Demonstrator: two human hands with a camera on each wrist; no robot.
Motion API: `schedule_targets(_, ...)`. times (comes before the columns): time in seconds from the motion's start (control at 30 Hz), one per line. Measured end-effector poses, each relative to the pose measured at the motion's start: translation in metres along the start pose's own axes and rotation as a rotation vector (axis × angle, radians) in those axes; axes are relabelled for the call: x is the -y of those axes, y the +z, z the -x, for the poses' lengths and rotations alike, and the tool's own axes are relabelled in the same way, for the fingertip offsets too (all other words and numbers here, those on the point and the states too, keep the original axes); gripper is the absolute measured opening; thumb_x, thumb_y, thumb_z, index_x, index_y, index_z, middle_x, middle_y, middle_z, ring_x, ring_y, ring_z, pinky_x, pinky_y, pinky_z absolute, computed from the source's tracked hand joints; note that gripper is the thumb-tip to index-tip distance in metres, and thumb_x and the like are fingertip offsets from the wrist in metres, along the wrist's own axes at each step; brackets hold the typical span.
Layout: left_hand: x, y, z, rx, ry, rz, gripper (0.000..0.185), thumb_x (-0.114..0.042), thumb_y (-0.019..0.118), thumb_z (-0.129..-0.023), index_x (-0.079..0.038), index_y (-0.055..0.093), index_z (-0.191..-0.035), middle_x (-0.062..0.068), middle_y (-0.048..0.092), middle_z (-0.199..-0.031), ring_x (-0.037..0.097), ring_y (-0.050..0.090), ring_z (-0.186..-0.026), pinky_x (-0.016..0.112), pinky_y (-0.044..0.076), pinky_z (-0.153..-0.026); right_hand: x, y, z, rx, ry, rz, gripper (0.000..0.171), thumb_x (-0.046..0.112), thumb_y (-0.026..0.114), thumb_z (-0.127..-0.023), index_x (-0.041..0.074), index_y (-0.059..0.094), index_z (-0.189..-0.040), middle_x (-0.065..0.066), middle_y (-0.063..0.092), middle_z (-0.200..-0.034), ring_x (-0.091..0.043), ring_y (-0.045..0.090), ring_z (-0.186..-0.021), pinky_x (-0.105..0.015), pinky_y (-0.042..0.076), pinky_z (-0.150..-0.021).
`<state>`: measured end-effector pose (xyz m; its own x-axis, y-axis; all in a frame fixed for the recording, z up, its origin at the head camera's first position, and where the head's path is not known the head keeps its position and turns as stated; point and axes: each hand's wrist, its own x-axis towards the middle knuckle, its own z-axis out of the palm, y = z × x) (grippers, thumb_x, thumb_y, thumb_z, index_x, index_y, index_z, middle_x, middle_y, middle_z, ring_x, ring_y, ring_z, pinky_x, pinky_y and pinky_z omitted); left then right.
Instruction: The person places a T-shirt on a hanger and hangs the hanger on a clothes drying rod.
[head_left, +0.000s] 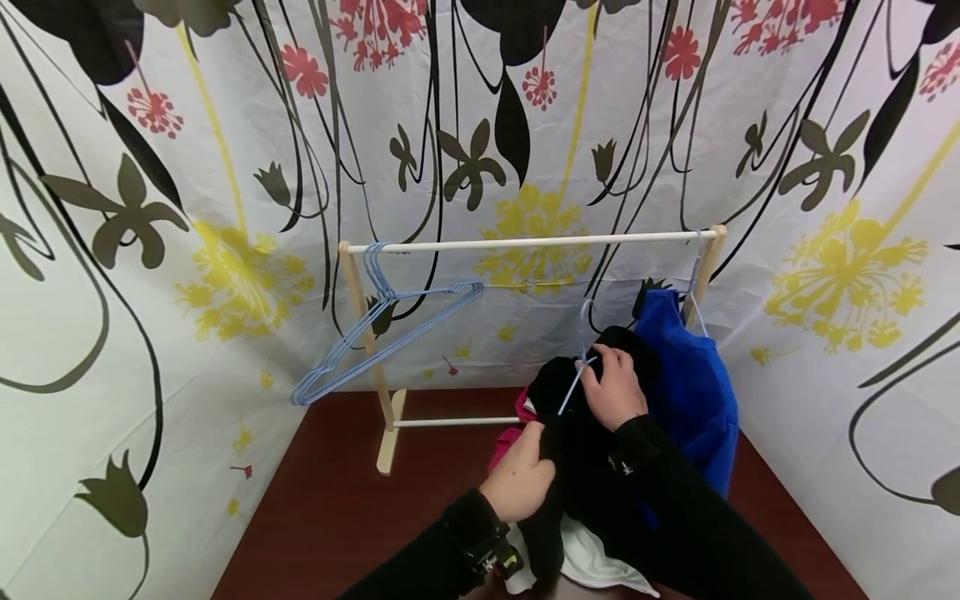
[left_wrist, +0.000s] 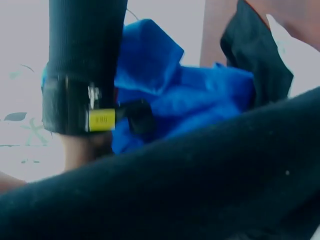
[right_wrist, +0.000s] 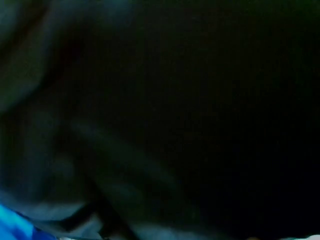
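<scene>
- The rack is the landmark; left and right of it are as the head view shows them.
- The black garment is in front of the rack's right half, bunched between and below the two hands, one part of it hanging down just beside the left wrist.
- The hanger, pale blue, is in front of the rack's right half, its hook upright and off the top rail, its visible arm slanting down between the hands toward the left one.
- The left hand, in front of the rack and lower than the right one, grips the black garment, fingers curled into the cloth near the lower end of the hanger's arm.
- The right hand, closer to the rack, has thumb and fingers bent about the top of the hanger, below its hook, and touches the black garment; whether it pinches cloth too, I cannot tell.
- The blue garment hangs at the rack's right end, just beside the right forearm.
- Several blue hangers hang together at the rack's left end, well apart from both hands.
- Pink cloth shows in front of the rack's lower rail, next to the left hand and partly covered by black cloth.
- White cloth lies farther out in front of the rack, below the black garment.
- The rack stands on a dark red-brown table, a flower-patterned curtain behind it.
- Dark cloth nearly fills the right wrist view, which hides that hand's fingertips.
</scene>
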<state>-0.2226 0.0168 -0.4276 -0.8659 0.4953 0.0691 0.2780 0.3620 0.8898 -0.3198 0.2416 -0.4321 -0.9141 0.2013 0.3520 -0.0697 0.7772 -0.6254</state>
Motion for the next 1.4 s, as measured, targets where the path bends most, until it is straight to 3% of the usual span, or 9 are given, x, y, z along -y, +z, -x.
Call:
schedule_targets(0.07,-0.003,0.004,0.001,0.036,0.01,0.019,0.058,-0.008,0.049,-0.099,-0.004,0.031,-0.154,0.01,0.037,-0.157,0.02,0.035,-0.142,0.048,0.028,-0.116,-0.001,-0.003,-0.003,0.003,0.009,-0.009,0.063,0.05,0.04,-0.107,0.007,0.039,-0.153,-0.027,0.03,-0.155,-0.048,0.04,-0.134,-0.062,0.035,-0.105)
schedule_targets(0.23,-0.011,0.01,0.001,0.102,0.111,0.02,0.064,-0.002,0.048,-0.094,-0.013,0.033,-0.155,-0.002,0.039,-0.152,0.01,0.036,-0.138,0.04,0.029,-0.115,-0.004,-0.02,-0.011,0.034,-0.015,-0.035,0.062,0.042,0.031,-0.11,-0.001,0.031,-0.155,-0.031,0.028,-0.156,-0.047,0.029,-0.143,-0.058,0.026,-0.113)
schedule_targets(0.4,-0.026,0.012,0.0,0.106,0.205,-0.017,0.068,-0.003,0.046,-0.094,-0.021,0.03,-0.158,-0.006,0.036,-0.155,0.007,0.032,-0.141,0.037,0.028,-0.116,0.0,-0.044,-0.024,0.045,-0.105,-0.065,0.057,0.03,0.031,-0.112,-0.007,0.027,-0.155,-0.035,0.033,-0.152,-0.048,0.028,-0.143,-0.057,0.023,-0.115)
schedule_targets(0.5,-0.035,0.014,-0.001,0.101,0.247,-0.008,0.067,-0.005,0.045,-0.098,-0.025,0.027,-0.159,-0.008,0.035,-0.157,0.006,0.033,-0.141,0.037,0.029,-0.116,0.005,-0.059,-0.03,0.084,-0.098,-0.068,0.058,0.03,0.028,-0.112,-0.006,0.022,-0.157,-0.036,0.031,-0.153,-0.049,0.027,-0.143,-0.057,0.023,-0.115)
schedule_targets(0.77,-0.051,0.018,-0.005,0.072,0.269,0.035,0.064,-0.009,0.042,-0.103,-0.029,0.021,-0.16,-0.006,0.039,-0.155,0.005,0.042,-0.134,0.034,0.035,-0.112,0.019,-0.076,-0.04,0.132,-0.058,-0.095,0.063,0.036,0.024,-0.112,-0.005,0.013,-0.159,-0.035,0.023,-0.157,-0.049,0.02,-0.146,-0.056,0.019,-0.117)
schedule_targets(1.03,-0.07,0.025,-0.02,0.001,0.32,0.014,0.066,-0.006,0.041,-0.101,-0.018,0.018,-0.162,-0.002,0.032,-0.161,0.007,0.033,-0.142,0.034,0.029,-0.116,0.036,-0.087,-0.058,0.069,-0.142,-0.155,0.055,0.027,0.028,-0.112,-0.009,0.023,-0.154,-0.036,0.03,-0.153,-0.048,0.026,-0.144,-0.053,0.021,-0.117)
schedule_targets(1.4,-0.086,0.034,-0.042,0.016,0.293,0.044,0.064,-0.006,0.04,-0.103,-0.015,0.017,-0.162,0.002,0.031,-0.161,0.008,0.035,-0.14,0.034,0.031,-0.115,0.029,-0.097,-0.073,0.065,-0.078,-0.158,0.055,0.036,0.025,-0.111,-0.003,0.03,-0.149,-0.033,0.037,-0.149,-0.049,0.035,-0.139,-0.054,0.026,-0.114)
